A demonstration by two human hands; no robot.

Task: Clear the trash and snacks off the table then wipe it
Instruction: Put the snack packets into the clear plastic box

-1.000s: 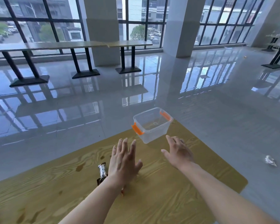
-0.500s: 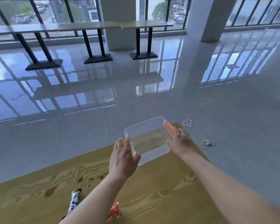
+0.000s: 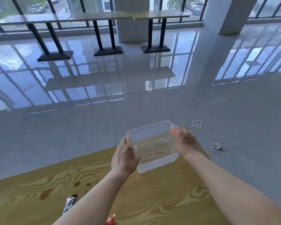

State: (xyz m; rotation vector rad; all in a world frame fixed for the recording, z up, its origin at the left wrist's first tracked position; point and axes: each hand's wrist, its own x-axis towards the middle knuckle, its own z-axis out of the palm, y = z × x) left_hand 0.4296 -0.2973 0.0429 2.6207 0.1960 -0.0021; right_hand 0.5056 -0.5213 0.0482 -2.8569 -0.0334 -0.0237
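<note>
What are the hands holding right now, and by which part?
Both hold the clear bin by its opposite ends: the left hand grips the left end's rim, the right hand the right end at its orange latch.

Your left hand (image 3: 125,157): gripping the clear container (image 3: 152,137) by its left end.
Your right hand (image 3: 186,143): gripping its orange-latched right end.
On the wooden table (image 3: 161,200): a dark snack wrapper (image 3: 69,202) is lying beside your left forearm.

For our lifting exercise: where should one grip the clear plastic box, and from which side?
Grip the box at its two short ends, by the orange latch, coming from left and right together. It is wide, open-topped and upright on the table, so one end alone might tip it. The left hand and right hand hold it so.
</note>
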